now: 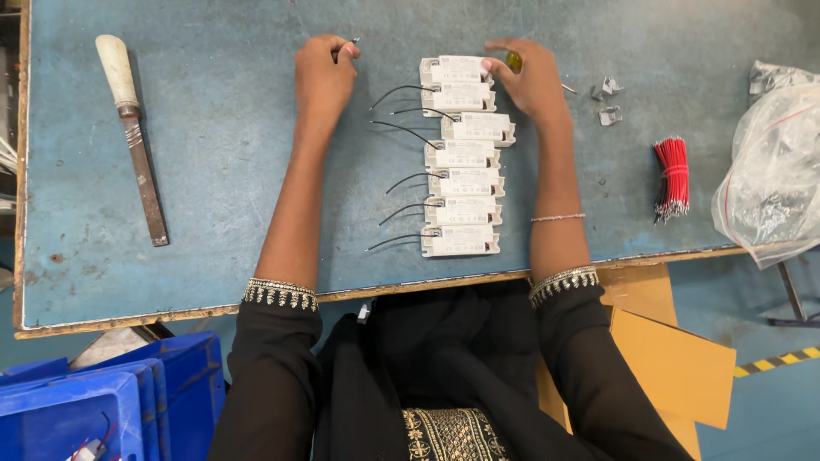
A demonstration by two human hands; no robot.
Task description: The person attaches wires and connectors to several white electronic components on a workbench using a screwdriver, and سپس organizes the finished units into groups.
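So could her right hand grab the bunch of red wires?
Probably yes. The right hand is at the top white box, and bare blue table lies between it and the red wires, with only small metal clips nearby.

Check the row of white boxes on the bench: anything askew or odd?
One thing: the third box from the far end sits shifted right of the column and slightly tilted; the rest stack in line. The top box shows no black wire at its left; the left hand pinches a wire apart from it.
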